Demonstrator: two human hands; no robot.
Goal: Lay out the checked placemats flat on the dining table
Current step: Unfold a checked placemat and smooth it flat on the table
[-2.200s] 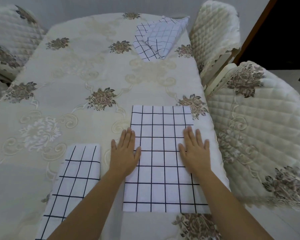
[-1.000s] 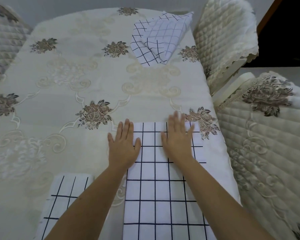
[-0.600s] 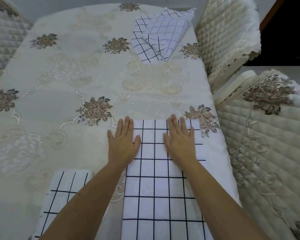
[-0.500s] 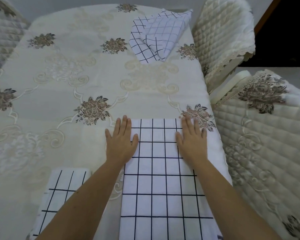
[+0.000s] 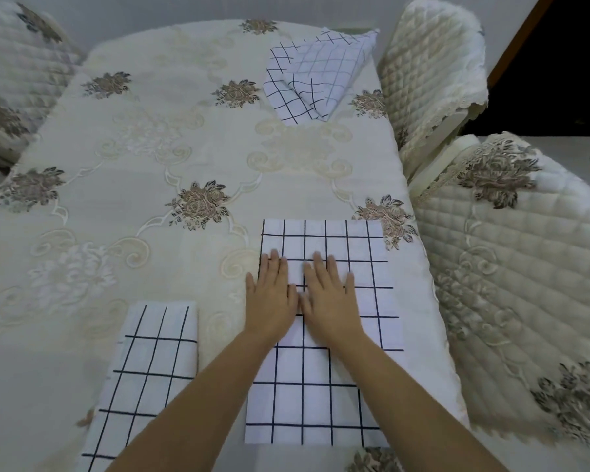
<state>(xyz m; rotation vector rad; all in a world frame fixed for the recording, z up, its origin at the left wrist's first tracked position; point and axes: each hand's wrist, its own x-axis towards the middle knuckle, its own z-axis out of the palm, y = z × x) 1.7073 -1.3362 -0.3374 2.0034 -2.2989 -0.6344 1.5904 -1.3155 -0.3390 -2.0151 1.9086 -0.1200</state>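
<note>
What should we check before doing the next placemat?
1. Near placemat lies flat, no creases visible: ok.
2. It sits fully on the table, with its right edge inside the table's edge: ok.
3. Left hand and right hand rest flat on it and hold nothing, so they are free to pick up the next one: ok.
4. Folded placemat at the near left is laid out: not ok.
5. Far placemat is laid out: not ok, it is folded over itself.
6. Nothing hidden under the folded ones: cannot tell.
</note>
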